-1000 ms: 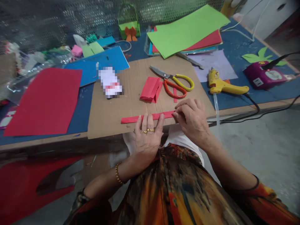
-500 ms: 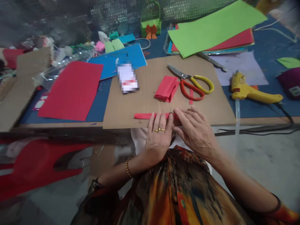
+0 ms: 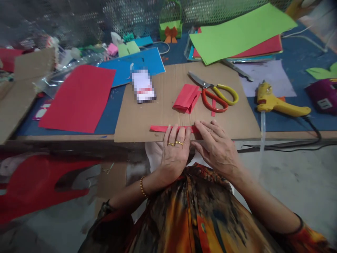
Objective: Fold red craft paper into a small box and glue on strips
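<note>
A narrow strip of folded red paper (image 3: 158, 129) lies along the front edge of the brown cardboard sheet (image 3: 137, 119). My left hand (image 3: 175, 151), with gold rings on it, rests its outstretched fingertips on the middle of the strip. Close beside it, my right hand (image 3: 219, 149) has its fingers laid flat over the strip's right end, which they hide. Just beyond my hands is a folded red paper piece (image 3: 186, 98). Touching its right side are scissors (image 3: 213, 91) with one red and one yellow handle, lying over a small red paper strip (image 3: 213, 107).
A yellow glue gun (image 3: 279, 103) lies at the right, its cord hanging past the table edge. Red paper (image 3: 79, 100) and a phone-like pixelated object (image 3: 143, 86) are at the left. Green sheets (image 3: 242, 33) top a stack at the back, near a small green basket (image 3: 170, 28).
Both hands stay on the red strip, with the left fingers slightly more bent. The strip's left end now tilts a little. The whole view has shifted slightly.
</note>
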Tool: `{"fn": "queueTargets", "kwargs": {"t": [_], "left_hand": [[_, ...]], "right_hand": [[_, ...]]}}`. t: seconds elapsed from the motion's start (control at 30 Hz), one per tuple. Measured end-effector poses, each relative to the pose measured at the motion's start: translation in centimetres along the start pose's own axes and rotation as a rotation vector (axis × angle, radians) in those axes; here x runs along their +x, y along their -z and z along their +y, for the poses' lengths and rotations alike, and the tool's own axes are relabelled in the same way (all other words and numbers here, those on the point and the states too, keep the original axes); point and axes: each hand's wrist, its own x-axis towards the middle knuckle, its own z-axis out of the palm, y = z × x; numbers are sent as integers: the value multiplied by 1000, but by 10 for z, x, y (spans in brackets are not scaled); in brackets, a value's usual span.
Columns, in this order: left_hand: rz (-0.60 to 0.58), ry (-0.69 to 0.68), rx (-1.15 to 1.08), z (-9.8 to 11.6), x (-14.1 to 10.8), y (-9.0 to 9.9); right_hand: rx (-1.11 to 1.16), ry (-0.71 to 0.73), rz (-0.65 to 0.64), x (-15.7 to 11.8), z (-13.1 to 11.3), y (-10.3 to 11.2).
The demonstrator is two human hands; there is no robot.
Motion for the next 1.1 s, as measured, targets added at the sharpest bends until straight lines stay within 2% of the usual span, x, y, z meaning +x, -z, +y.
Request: {"fn": "queueTargets", "kwargs": {"t": [0.17, 0.27, 0.4, 0.53, 0.77, 0.9, 1.03, 1.1], "left_hand": [[62, 17, 45, 2, 2, 6], [18, 30, 38, 2, 1, 8], [23, -31, 37, -2, 0, 11], [-49, -51, 9, -5, 3, 17], [111, -83, -3, -12, 15, 24], [192, -136, -1, -16, 23, 30], [192, -170, 37, -17, 30, 34], [198, -190, 55, -18, 33, 35]], "right_hand": [[-16, -15, 7, 0, 0, -4], [-31, -19, 57, -2, 0, -10], [-12, 6, 154, -3, 0, -13], [48, -5, 157, -1, 1, -8], [134, -79, 164, 2, 1, -4], [90, 13, 138, -1, 5, 0], [-16, 118, 33, 0, 9, 6], [-86, 171, 19, 2, 10, 8]]}}
